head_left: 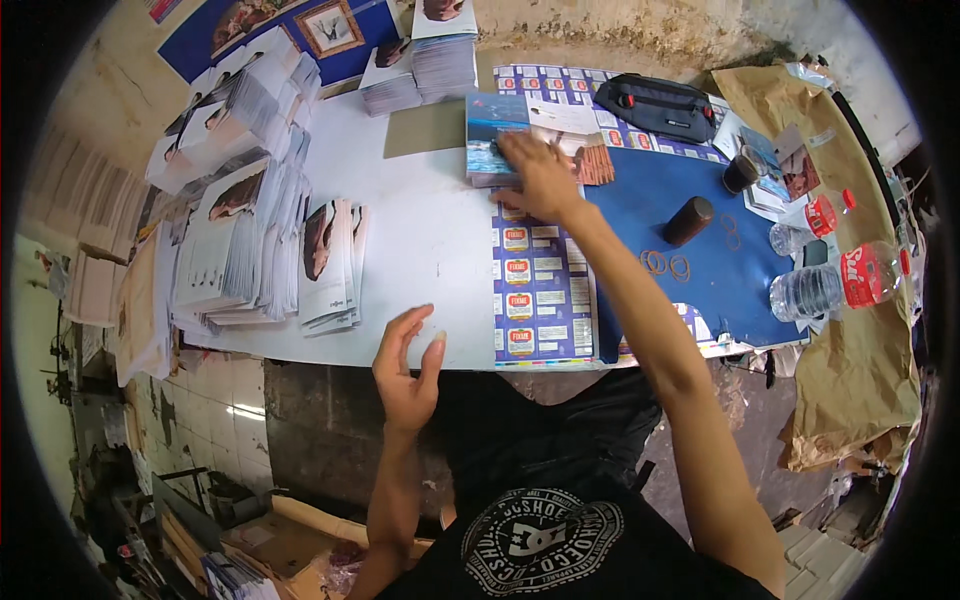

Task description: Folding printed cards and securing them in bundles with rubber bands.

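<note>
My right hand (540,178) reaches across the table and rests flat, fingers spread, on a stack of printed sheets with a blue picture (489,112). White and reddish-brown printed sheets (595,165) lie against the stack's right side, partly hidden by the hand. Above the table's front edge hovers my left hand (408,372), its fingers apart and nothing in them. A small pile of folded leaflets (321,245) with a brown picture is the paper nearest to it on the left.
Tall leaflet stacks (225,240) crowd the left side, with more stacks (443,68) at the back. On the right are a dark cylinder (688,221), rubber bands (667,264), a glass of dark drink (741,172) and plastic bottles (805,291). A black waist bag (655,107) lies behind.
</note>
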Available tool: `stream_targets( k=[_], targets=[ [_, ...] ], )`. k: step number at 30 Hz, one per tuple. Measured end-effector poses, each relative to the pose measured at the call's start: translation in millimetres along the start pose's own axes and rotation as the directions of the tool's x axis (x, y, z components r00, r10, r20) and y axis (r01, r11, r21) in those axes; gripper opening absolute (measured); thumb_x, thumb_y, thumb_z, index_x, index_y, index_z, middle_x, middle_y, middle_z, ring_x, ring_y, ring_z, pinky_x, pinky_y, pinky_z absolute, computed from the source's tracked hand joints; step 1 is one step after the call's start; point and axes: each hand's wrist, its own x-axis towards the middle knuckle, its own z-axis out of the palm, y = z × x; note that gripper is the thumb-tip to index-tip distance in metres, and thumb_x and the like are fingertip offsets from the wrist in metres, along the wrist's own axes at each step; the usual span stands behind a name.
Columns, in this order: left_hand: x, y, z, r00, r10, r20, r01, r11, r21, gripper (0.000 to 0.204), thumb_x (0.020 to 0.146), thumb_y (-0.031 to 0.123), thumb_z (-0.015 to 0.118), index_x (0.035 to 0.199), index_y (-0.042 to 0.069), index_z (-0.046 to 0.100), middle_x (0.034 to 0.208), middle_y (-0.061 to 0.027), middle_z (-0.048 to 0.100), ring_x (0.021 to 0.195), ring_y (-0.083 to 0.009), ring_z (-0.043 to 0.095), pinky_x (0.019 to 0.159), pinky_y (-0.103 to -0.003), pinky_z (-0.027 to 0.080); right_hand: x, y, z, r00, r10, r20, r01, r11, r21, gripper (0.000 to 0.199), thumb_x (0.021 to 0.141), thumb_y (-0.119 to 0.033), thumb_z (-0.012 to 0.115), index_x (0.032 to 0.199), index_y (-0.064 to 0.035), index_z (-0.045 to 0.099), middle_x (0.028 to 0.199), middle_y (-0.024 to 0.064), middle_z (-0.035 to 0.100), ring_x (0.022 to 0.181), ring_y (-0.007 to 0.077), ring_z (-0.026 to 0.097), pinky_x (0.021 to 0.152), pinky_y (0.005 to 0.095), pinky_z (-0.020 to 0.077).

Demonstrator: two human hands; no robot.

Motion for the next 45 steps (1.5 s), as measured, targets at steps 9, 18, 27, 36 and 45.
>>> stream_targets(
  k=[9, 18, 27, 36, 45],
  targets=[
    [43.6, -43.2, 4.9, 0.947, -0.291, 0.137, 0.315, 0.924, -0.216, 0.042, 0.109, 0.019, 0.057, 0.144, -0.003, 0.050, 0.133, -0.0137, 0.064, 0.117, -0.0189, 0.061, 0.103, -0.036, 0.048, -129.2, -131.0, -106.3, 0.934, -0.222, 0.279, 0.118, 0.931, 0.345, 0.068, 0.089, -0.040, 0.074, 0.148, -0.0128, 0.056, 0.151, 0.0109, 0.057, 0.143, 0.0331, 0.050, 0.121, 0.0579, 0.0312],
    [36.0, 5.4, 62.3, 0.947, -0.290, 0.141, 0.317, 0.914, -0.251, 0.059, 0.106, 0.013, 0.061, 0.155, -0.006, 0.035, 0.144, -0.0202, 0.057, 0.130, -0.0233, 0.056, 0.110, -0.037, 0.045, -175.2, -39.0, -149.8, 0.569, 0.522, 0.635, -0.776, 0.084, 0.625, 0.037, 0.101, -0.019, 0.071, 0.127, 0.0058, 0.066, 0.100, 0.0075, 0.074, 0.086, 0.0094, 0.068, 0.074, 0.0253, 0.0543],
    [0.4, 24.0, 45.3, 0.718, -0.623, 0.311, 0.696, 0.653, -0.298, 0.072, 0.105, 0.011, 0.056, 0.162, -0.008, 0.015, 0.157, -0.0307, 0.042, 0.144, -0.0364, 0.048, 0.116, -0.047, 0.044, -173.4, -57.0, -150.0, 0.711, 0.415, 0.567, -0.688, 0.250, 0.681, 0.054, 0.112, -0.044, 0.047, 0.140, -0.0008, 0.063, 0.124, 0.0169, 0.072, 0.123, 0.0257, 0.064, 0.106, 0.0406, 0.0477],
    [5.3, 22.1, 55.5, 0.719, -0.611, 0.331, 0.693, 0.592, -0.411, 0.069, 0.103, 0.009, 0.054, 0.160, -0.009, 0.021, 0.156, -0.0335, 0.042, 0.143, -0.0375, 0.048, 0.119, -0.049, 0.041, -178.6, -100.4, -99.2, 0.953, 0.153, 0.263, -0.190, 0.974, 0.123, 0.058, 0.100, -0.025, 0.063, 0.154, -0.0112, 0.049, 0.159, 0.0245, 0.043, 0.146, 0.0415, 0.045, 0.119, 0.0546, 0.0365],
    [1.6, 8.1, 54.4, 0.733, -0.587, 0.345, 0.679, 0.595, -0.431, 0.064, 0.104, 0.011, 0.057, 0.158, -0.009, 0.027, 0.157, -0.0295, 0.043, 0.143, -0.0356, 0.048, 0.118, -0.047, 0.042, -176.9, -102.2, -97.9, 0.951, 0.147, 0.272, -0.170, 0.983, 0.063, 0.059, 0.100, -0.026, 0.064, 0.154, -0.0102, 0.049, 0.160, 0.0234, 0.043, 0.147, 0.0405, 0.045, 0.120, 0.0519, 0.0371]
  ],
)
